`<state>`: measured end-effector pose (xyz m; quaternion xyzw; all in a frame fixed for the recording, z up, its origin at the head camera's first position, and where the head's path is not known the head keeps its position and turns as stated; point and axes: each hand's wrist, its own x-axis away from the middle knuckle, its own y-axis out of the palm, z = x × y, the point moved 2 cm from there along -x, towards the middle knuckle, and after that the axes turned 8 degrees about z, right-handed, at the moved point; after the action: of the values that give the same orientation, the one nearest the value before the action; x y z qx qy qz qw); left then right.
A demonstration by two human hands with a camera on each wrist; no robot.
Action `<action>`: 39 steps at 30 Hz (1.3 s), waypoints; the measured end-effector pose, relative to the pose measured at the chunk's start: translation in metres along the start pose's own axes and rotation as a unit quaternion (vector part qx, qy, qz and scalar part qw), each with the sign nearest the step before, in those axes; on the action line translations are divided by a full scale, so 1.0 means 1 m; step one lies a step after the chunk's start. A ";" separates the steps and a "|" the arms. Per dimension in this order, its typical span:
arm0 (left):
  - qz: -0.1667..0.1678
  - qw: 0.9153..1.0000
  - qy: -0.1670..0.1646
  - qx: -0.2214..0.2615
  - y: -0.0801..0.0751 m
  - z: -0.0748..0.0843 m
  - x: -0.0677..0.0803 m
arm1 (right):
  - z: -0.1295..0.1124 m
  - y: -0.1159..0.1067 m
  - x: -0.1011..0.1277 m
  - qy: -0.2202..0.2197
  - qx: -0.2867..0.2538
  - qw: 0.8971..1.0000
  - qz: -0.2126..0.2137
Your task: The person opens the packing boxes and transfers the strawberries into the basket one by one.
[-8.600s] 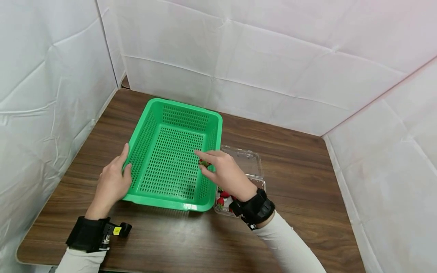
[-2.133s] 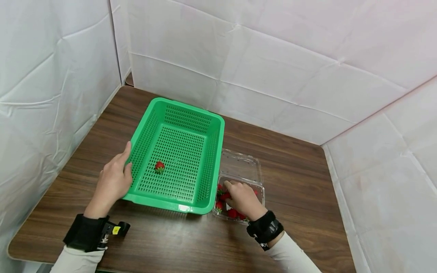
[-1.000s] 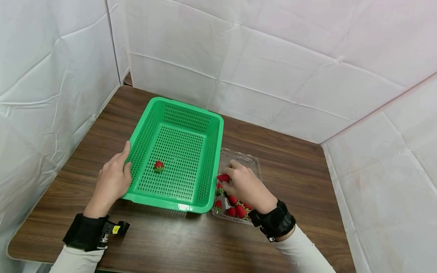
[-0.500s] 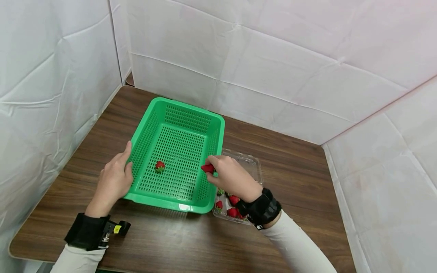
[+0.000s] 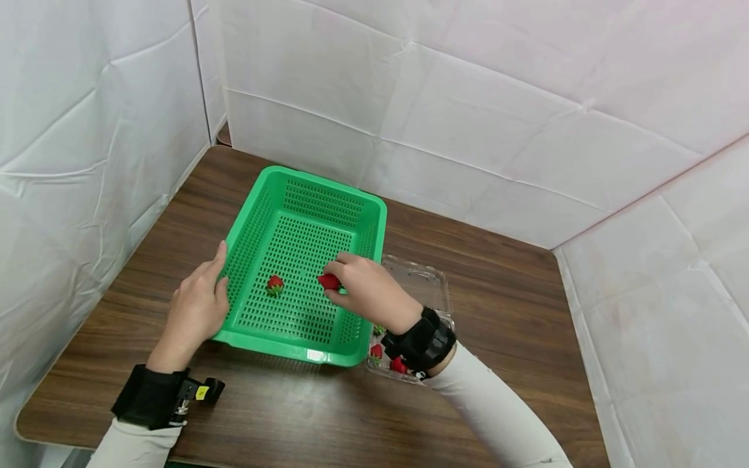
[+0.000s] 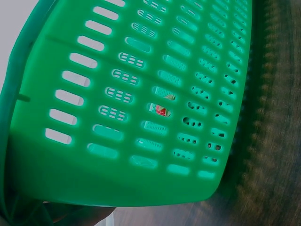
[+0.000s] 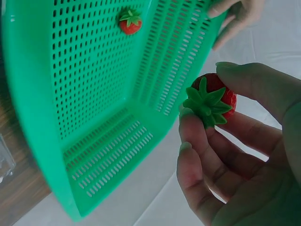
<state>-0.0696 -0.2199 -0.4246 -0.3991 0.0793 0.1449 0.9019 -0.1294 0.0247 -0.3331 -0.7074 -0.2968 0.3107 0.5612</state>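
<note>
The fingers (image 7: 207,141) of the right hand (image 5: 365,292) are pinching a strawberry (image 5: 329,281) by its red body, leafy cap showing in the wrist view, and holding it above the floor of the green basket (image 5: 310,195). A second strawberry (image 5: 274,284) is lying on that floor nearby, with open room around it. The left hand (image 5: 196,309) is resting against the basket's left wall, fingers straight along the rim. A clear box (image 5: 433,286) of strawberries is sitting just beside the basket's right edge on the wooden surface (image 5: 497,273).

Left hand (image 5: 196,311) flat, fingers straight; right hand (image 5: 363,290) extended, fingertips pinched in grip.
</note>
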 end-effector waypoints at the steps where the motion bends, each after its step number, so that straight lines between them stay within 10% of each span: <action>1: 0.001 1.000 0.001 0.000 0.000 0.000 0.000 | -0.001 0.002 -0.002 -0.003 0.004 1.000 -0.002; 39: 0.004 1.000 0.003 -0.002 0.000 0.001 0.001 | -0.013 0.063 -0.082 0.011 0.065 0.989 -0.134</action>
<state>-0.0684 -0.2190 -0.4239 -0.4006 0.0832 0.1473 0.9005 -0.1665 -0.0581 -0.3837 -0.6264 -0.3617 0.2434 0.6461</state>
